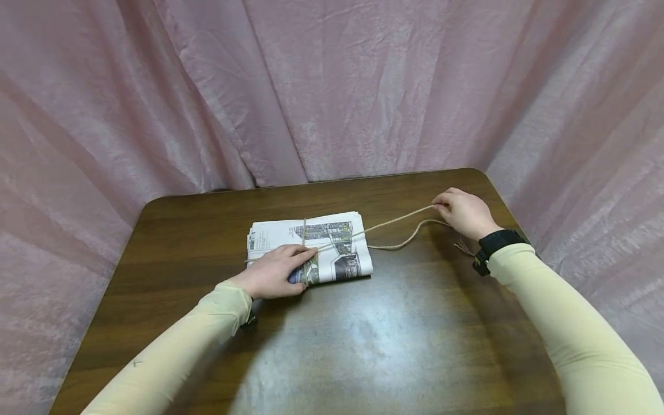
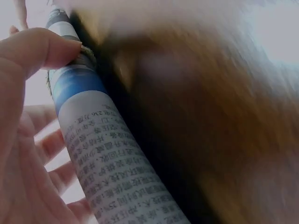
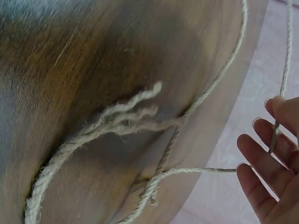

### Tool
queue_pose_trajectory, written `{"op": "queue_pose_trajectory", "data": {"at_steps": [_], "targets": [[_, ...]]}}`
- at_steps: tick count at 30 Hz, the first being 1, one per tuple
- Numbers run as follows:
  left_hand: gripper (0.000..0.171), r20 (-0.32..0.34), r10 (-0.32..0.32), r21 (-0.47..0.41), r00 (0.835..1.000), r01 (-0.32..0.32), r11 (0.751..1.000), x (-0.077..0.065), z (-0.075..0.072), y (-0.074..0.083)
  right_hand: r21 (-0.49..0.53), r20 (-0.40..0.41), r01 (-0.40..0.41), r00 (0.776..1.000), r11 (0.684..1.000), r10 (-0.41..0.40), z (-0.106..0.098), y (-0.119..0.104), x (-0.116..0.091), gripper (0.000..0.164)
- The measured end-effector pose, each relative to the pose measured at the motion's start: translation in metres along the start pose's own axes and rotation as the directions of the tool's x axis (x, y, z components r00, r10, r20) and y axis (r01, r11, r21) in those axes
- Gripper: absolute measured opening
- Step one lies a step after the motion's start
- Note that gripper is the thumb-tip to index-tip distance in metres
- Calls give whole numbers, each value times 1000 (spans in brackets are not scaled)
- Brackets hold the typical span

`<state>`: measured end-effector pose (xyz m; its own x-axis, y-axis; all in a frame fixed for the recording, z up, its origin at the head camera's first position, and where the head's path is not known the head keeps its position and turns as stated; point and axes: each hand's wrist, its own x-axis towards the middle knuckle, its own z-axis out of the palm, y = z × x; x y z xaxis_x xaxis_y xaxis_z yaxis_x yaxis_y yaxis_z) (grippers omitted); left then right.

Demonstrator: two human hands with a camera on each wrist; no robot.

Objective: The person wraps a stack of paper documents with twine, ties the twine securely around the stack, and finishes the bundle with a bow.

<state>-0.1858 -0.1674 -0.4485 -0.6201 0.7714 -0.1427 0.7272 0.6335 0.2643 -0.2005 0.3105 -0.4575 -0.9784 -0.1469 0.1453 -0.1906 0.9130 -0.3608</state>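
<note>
A folded stack of newspapers [image 1: 275,235] lies on the table, with twine [image 1: 398,219] running across and around it. My left hand [image 1: 272,272] presses on the stack's front left part, its index fingertip by the twine. In the left wrist view, the thumb [image 2: 51,46] rests on the rounded fold [image 2: 107,135], over a strand there. My right hand [image 1: 464,212], off to the right and above the table, pinches the twine and draws one strand straight from the stack. In the right wrist view, that strand passes between the thumb and fingers [image 3: 261,158].
A second, slack strand [image 1: 402,245] curves over the wooden table [image 1: 384,334] to the right of the stack. Frayed twine ends [image 3: 140,109] show near my right wrist. Pink curtains [image 1: 363,86] hang behind the table and at its sides.
</note>
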Motion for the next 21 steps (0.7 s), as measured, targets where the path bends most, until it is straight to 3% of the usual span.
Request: {"op": "queue_pose_trajectory", "data": {"at_steps": [7, 21], "targets": [[67, -12, 28, 38, 1000, -28, 999, -6, 1, -11, -28, 11, -4, 1000, 1000, 4, 9, 5, 5, 16], [65, -11, -20, 23, 1000, 21, 1000, -6, 4, -12, -36, 70, -59, 996, 998, 61, 18, 9, 10, 17]]}}
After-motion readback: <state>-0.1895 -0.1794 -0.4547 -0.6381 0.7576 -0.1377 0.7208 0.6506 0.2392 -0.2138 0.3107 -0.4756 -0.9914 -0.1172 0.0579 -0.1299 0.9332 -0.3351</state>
